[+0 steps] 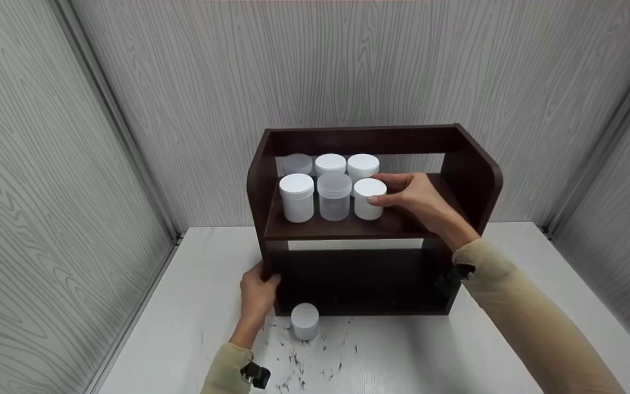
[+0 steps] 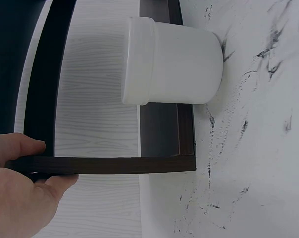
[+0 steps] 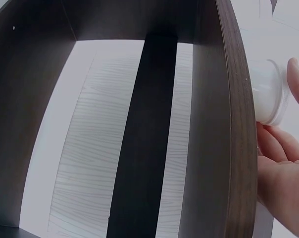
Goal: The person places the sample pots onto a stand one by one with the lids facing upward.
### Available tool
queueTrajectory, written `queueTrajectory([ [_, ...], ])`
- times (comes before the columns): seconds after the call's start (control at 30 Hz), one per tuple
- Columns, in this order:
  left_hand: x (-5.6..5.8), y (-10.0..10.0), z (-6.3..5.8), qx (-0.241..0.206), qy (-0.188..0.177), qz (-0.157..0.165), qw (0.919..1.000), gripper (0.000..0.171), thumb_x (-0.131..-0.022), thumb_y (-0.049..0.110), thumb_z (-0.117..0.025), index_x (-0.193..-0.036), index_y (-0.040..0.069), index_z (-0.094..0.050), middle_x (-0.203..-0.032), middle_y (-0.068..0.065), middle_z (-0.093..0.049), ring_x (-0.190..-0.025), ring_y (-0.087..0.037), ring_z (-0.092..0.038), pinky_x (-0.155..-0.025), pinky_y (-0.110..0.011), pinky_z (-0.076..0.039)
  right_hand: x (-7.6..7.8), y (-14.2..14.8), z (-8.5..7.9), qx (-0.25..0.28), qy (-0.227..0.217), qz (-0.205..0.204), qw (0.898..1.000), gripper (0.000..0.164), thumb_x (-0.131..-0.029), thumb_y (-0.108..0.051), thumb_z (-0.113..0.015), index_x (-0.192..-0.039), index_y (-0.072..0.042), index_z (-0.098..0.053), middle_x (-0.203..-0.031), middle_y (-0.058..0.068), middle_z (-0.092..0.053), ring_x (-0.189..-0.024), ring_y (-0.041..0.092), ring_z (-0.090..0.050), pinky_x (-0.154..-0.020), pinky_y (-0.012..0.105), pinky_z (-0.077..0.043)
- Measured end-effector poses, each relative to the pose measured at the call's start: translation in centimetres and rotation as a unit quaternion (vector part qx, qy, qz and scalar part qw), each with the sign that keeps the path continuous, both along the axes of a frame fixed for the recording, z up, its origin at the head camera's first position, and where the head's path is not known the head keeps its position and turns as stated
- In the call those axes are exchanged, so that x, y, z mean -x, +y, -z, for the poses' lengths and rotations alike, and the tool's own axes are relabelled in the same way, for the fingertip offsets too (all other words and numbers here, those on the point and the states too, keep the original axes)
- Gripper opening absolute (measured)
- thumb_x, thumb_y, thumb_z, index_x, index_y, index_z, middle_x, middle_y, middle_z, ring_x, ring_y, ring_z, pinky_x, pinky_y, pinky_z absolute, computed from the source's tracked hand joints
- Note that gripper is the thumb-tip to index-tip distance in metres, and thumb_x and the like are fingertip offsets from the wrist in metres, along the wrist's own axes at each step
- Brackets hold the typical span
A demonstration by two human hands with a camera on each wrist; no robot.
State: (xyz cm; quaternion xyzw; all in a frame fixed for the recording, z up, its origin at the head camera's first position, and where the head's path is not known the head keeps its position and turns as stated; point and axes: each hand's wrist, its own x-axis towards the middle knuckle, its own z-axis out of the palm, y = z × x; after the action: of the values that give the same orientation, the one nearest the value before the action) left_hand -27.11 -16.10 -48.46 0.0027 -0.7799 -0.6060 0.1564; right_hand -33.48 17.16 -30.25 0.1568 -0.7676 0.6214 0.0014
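Note:
A dark brown two-tier shelf (image 1: 348, 230) stands on the white table. My right hand (image 1: 421, 200) has its thumb and fingers around a small white lidded jar (image 1: 368, 203) at the front right of the group on the upper tier. In the right wrist view the fingers and thumb flank that jar (image 3: 268, 91), partly hidden by the shelf board. Low on the shelf's left side panel (image 2: 134, 165), my left hand (image 1: 257, 290) grips its edge between thumb and fingers. Near that hand, another white lidded jar (image 1: 305, 322) stands on the table before the shelf.
Beside the held jar are a translucent jar (image 1: 334, 197) and a white jar (image 1: 297, 198). Behind them a translucent jar (image 1: 297, 163) and two white jars stand in a back row. Dark scuff marks (image 1: 296, 361) streak the table. Grey wood-grain panels enclose the back and sides.

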Motion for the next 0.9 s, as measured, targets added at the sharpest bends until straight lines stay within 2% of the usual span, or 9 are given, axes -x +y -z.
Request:
queueTrajectory([
  [0.13, 0.0, 0.0, 0.0, 0.001, 0.000, -0.001, 1.0000, 0.046, -0.097, -0.002, -0.060, -0.141, -0.014, -0.056, -0.130, -0.029, -0.067, -0.125, -0.045, -0.062, -0.105, -0.053, -0.050, -0.4, 0.3, -0.1, -0.005, 0.002, 0.001, 1.000, 0.065, -0.079, -0.018, -0.096, -0.137, -0.005, -0.070, -0.131, 0.010, -0.072, -0.130, 0.023, -0.061, -0.113, 0.038, -0.043],
  [0.3, -0.1, 0.0, -0.1, 0.001, -0.002, -0.001, 1.0000, 0.046, -0.097, -0.002, -0.060, -0.141, -0.014, -0.056, -0.131, -0.029, -0.067, -0.125, -0.043, -0.062, -0.105, -0.053, -0.050, -1.3, 0.9, -0.2, -0.032, 0.002, 0.028, 0.999, 0.075, -0.079, -0.022, -0.096, -0.144, -0.003, -0.064, -0.142, 0.009, -0.066, -0.135, 0.022, -0.058, -0.114, 0.039, -0.042],
  [0.5, -0.2, 0.0, -0.1, 0.001, 0.002, -0.001, 1.0000, 0.045, -0.097, -0.002, -0.061, -0.141, -0.013, -0.057, -0.132, -0.028, -0.066, -0.127, -0.043, -0.061, -0.106, -0.052, -0.048, -2.8, 1.0, 0.2, -0.001, 0.020, 0.040, 0.999, 0.075, -0.080, -0.010, -0.094, -0.144, 0.005, -0.059, -0.142, 0.016, -0.064, -0.125, 0.027, -0.066, -0.098, 0.027, -0.054],
  [0.7, -0.1, 0.0, -0.2, 0.004, 0.004, -0.006, 1.0000, 0.045, -0.096, -0.003, -0.062, -0.140, -0.014, -0.058, -0.133, -0.030, -0.065, -0.127, -0.042, -0.061, -0.107, -0.053, -0.048, -5.0, 1.4, 0.8, 0.023, 0.044, 0.058, 0.997, 0.070, -0.081, -0.007, -0.093, -0.142, 0.007, -0.061, -0.137, 0.022, -0.067, -0.123, 0.032, -0.068, -0.093, 0.028, -0.057],
  [0.9, -0.1, 0.0, -0.3, 0.015, 0.010, -0.015, 0.9997, 0.042, -0.095, -0.003, -0.063, -0.136, -0.013, -0.062, -0.129, -0.029, -0.068, -0.123, -0.041, -0.063, -0.104, -0.053, -0.050, -7.8, 2.0, 1.5, 0.025, 0.070, 0.075, 0.994, 0.064, -0.082, -0.010, -0.092, -0.138, 0.005, -0.065, -0.130, 0.020, -0.071, -0.120, 0.029, -0.069, -0.094, 0.029, -0.057],
])
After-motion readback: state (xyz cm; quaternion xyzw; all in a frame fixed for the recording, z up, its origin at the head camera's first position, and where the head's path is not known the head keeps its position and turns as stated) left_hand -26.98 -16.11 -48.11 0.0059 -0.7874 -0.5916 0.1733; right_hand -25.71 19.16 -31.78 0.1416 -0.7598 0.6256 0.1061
